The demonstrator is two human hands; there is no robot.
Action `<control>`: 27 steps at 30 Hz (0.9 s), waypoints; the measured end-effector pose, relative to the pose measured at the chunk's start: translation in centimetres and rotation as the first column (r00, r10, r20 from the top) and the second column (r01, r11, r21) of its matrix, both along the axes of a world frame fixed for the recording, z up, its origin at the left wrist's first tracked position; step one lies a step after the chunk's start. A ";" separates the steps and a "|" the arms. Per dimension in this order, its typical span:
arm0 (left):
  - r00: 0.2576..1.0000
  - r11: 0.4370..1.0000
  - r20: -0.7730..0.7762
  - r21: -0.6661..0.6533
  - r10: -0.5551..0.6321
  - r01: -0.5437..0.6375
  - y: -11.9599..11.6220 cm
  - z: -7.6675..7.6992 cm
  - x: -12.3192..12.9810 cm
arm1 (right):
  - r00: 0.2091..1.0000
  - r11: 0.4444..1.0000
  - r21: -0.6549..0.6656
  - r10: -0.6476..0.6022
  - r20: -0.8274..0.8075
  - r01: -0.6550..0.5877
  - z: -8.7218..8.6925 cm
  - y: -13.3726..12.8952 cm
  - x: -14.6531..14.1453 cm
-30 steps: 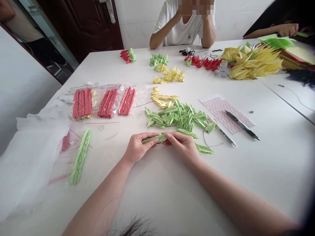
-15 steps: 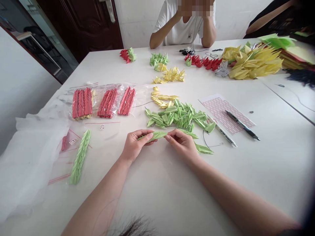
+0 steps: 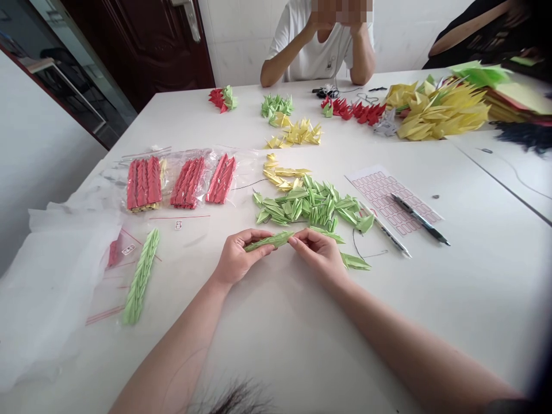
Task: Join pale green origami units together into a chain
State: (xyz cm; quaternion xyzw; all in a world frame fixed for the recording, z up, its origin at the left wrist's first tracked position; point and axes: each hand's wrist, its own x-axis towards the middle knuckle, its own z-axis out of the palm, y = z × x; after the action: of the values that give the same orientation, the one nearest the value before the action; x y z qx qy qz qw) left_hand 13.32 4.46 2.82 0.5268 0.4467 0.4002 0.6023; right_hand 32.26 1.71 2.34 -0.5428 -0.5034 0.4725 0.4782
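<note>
Both hands work close together above the white table (image 3: 267,333), with a green plaited paper strip (image 3: 279,238) between them. The left hand (image 3: 234,257) grips the strip's left part, thumb along the near side, fingers folded behind; the right hand (image 3: 318,248) pinches its right tip between thumb and fingertips, the remaining fingers curled in. The strip lies roughly crosswise, its right end slightly higher in view, its middle bare between the two grips; whether its underside touches the table cannot be told. Just beyond the hands: a heap of loose green folded pieces (image 3: 313,201), with yellow folded pieces (image 3: 284,179) at its far left edge. Two separate green pieces (image 3: 357,262) lie next to the right hand, one partly behind it, one to its right. Farther right: a white pen (image 3: 388,232), then a label sheet (image 3: 370,185) with a black pen (image 3: 420,219) lying partly across it. Left of the left hand, well apart: a longer green braid (image 3: 140,277) on clear plastic; beyond that, three bagged red bundles (image 3: 187,182) in a row
</note>
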 end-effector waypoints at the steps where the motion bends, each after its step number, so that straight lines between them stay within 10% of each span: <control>1: 1.000 1.000 -0.016 0.024 0.000 0.000 0.0 0.0 0.0 | 1.000 1.000 -0.001 0.004 0.010 -0.004 -0.1 0.0 0.0; 21: 0.996 0.982 0.087 -0.182 -0.032 0.047 0.0 0.1 -0.2 | 0.974 0.984 0.043 0.166 0.155 -0.174 -0.2 0.3 0.1; 27: 0.995 0.973 0.099 -0.226 -0.023 0.045 0.2 0.7 -0.6 | 0.988 0.973 0.218 0.048 0.149 -0.080 -0.4 0.5 0.4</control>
State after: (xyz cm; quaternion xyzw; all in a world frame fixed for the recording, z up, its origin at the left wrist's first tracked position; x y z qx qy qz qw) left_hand 12.71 4.64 3.54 0.4421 0.4513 0.3609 0.6860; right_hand 32.70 2.22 1.98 -0.5012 -0.6036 0.3882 0.4835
